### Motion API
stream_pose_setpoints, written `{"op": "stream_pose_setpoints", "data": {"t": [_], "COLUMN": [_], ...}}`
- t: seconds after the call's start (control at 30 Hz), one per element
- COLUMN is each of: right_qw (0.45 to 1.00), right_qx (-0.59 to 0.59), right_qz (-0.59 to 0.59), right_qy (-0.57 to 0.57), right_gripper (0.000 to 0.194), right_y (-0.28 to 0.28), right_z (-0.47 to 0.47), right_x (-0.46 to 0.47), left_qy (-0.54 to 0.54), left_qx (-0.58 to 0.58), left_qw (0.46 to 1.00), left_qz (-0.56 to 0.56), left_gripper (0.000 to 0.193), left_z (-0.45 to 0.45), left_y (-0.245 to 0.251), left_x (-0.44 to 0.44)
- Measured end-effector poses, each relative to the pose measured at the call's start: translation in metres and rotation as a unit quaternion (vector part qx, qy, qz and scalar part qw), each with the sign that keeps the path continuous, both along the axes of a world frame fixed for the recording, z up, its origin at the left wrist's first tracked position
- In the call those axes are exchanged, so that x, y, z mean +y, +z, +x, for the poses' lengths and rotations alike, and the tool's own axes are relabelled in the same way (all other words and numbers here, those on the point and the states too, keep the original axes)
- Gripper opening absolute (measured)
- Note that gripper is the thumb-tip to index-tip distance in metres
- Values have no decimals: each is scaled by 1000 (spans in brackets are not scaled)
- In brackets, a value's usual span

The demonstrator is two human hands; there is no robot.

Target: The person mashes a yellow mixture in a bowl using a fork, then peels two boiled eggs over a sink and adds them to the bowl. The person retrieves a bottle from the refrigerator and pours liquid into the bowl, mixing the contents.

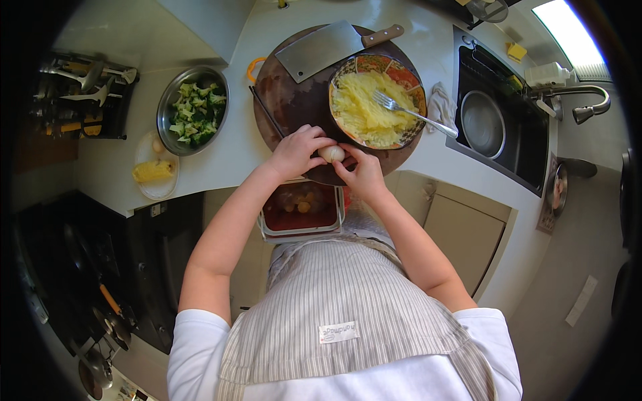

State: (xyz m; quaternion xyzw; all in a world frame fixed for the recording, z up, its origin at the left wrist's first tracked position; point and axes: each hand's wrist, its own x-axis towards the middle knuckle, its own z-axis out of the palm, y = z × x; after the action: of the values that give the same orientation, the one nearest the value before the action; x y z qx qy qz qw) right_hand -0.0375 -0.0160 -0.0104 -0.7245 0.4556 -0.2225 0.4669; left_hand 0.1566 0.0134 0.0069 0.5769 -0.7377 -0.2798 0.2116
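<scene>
Between the fingertips of both hands is an egg [331, 154] with cracks in its pale shell, just above the near edge of a round cutting board [293, 108]. My left hand [299, 152] grips it from the left, my right hand [360, 169] from the right. Beyond my right hand stands a patterned bowl [425, 103] of mashed yellow food, likely potato [368, 113], with a fork [416, 114] resting in it. A cleaver [323, 50] lies across the far part of the board. Dark chopsticks [267, 113] rest at its left edge.
To the left stand a metal bowl [163, 113] of broccoli [195, 113] and a plate [160, 193] with corn [153, 171] and an egg [158, 145]. A cloth [441, 108] lies right of the patterned bowl, before the sink [516, 165]. Below the board is an open bin [301, 232] with scraps.
</scene>
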Motion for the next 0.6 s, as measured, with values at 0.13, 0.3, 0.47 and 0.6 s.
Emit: {"op": "stream_pose_setpoints", "data": {"t": [0.13,0.3,0.47,0.6], "right_qw": [1000,987,982,989], "right_qx": [10,-93,-65,11], "right_qz": [-5,128,164,122], "right_qy": [14,-42,-73,-77], "right_gripper": [39,39,39,42], "right_y": [-2,-9,-17,-2], "right_z": [-4,-9,-16,-13], "right_x": [0,4,7,9], "left_qy": [7,11,21,38], "left_qx": [10,18,19,33], "left_qw": [1000,1000,1000,998], "left_qz": [1,0,-2,-39], "left_gripper": [44,44,43,46], "left_z": [0,4,3,1], "left_y": [2,5,4,0], "left_x": [-1,0,1,5]}}
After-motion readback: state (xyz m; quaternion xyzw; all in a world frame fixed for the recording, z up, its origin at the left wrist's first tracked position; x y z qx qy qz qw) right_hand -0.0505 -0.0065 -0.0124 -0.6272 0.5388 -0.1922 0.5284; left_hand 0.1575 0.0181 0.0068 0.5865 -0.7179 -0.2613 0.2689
